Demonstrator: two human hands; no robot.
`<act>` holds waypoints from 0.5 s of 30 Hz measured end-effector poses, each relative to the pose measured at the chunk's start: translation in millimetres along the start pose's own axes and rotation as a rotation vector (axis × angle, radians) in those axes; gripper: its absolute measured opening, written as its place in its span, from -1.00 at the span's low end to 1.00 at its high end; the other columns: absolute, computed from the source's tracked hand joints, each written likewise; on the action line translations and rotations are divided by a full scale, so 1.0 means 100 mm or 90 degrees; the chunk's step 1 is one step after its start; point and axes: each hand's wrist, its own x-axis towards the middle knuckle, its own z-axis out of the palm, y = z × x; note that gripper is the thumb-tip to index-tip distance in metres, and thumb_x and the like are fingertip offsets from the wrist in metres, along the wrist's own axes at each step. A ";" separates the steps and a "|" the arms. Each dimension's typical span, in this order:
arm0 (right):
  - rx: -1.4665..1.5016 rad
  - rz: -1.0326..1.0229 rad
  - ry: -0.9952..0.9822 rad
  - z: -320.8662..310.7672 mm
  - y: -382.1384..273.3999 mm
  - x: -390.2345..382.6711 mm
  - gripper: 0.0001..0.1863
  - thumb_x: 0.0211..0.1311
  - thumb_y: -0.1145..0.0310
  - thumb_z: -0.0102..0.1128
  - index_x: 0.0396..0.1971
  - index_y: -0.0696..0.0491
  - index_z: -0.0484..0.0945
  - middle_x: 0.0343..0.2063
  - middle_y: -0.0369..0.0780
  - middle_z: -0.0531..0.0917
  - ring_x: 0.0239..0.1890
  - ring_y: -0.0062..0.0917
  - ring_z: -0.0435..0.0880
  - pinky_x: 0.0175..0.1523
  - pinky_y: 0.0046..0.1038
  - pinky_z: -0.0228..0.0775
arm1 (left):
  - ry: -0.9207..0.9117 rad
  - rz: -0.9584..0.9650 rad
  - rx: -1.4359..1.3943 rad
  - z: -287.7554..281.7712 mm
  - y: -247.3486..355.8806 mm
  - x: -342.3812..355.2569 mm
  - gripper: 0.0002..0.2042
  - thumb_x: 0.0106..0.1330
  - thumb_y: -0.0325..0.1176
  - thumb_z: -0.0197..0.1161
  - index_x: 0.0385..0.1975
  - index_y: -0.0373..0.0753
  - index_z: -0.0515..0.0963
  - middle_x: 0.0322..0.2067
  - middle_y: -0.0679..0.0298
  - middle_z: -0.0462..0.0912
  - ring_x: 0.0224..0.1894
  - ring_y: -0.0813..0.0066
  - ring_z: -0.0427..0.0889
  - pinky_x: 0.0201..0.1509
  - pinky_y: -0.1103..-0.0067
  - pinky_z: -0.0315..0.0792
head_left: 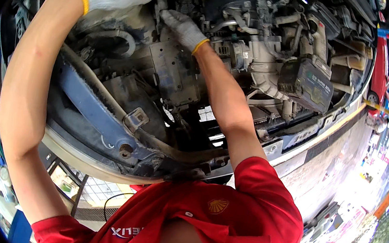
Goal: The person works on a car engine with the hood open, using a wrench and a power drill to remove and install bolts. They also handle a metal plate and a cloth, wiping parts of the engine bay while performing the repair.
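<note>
Narrow grey metal piece [160, 1], long and slim, scuffed and dirty, running nearly straight up and down in view, within the open engine bay [90, 101]; partly covered, too unclear to identify further. Just below it, a flat metal plate [171, 72], dull grey-brown with dirt, roughly rectangular, dotted with small dark holes, sitting slightly askew.

The car's dirty engine bay [173, 73] is under the right hand [185, 29], and a power tool [319, 42] with a black battery [307, 84] lies on it, to that hand's right.
</note>
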 end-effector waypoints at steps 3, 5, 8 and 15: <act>-0.069 -0.050 -0.043 -0.05 0.03 0.02 -0.23 0.52 -0.12 0.21 0.41 0.23 0.42 0.15 -0.16 0.66 0.20 -0.49 0.56 0.33 -0.42 0.38 | 0.011 -0.049 0.019 0.12 -0.01 -0.06 -0.70 0.37 -0.21 0.30 0.04 -0.13 0.61 -0.02 0.17 0.68 0.06 0.09 0.68 0.19 0.26 0.54; -0.074 -0.036 -0.056 -0.09 -0.02 0.03 -0.23 0.52 -0.13 0.20 0.41 0.23 0.42 0.13 -0.17 0.67 0.16 -0.51 0.56 0.30 -0.43 0.40 | 0.007 -0.035 -0.004 0.12 -0.02 -0.04 -0.69 0.37 -0.22 0.30 0.05 -0.13 0.60 -0.02 0.17 0.67 0.06 0.08 0.68 0.19 0.25 0.54; -0.072 0.004 -0.056 -0.06 -0.04 0.04 -0.28 0.53 -0.15 0.18 0.32 0.22 0.50 0.03 -0.24 0.69 0.04 -0.56 0.58 0.21 -0.44 0.44 | 0.016 -0.034 -0.001 0.19 -0.09 -0.10 -0.70 0.37 -0.22 0.30 0.05 -0.13 0.60 -0.02 0.16 0.68 0.06 0.08 0.68 0.19 0.25 0.54; 0.051 -0.036 -0.015 0.02 0.12 0.17 -0.22 0.46 -0.21 0.25 0.30 0.22 0.51 0.02 -0.24 0.69 0.00 -0.60 0.58 0.18 -0.49 0.45 | -0.003 -0.036 -0.035 0.11 -0.05 -0.06 -0.63 0.31 -0.20 0.32 0.07 -0.20 0.61 0.01 0.13 0.70 0.09 0.04 0.66 0.20 0.23 0.54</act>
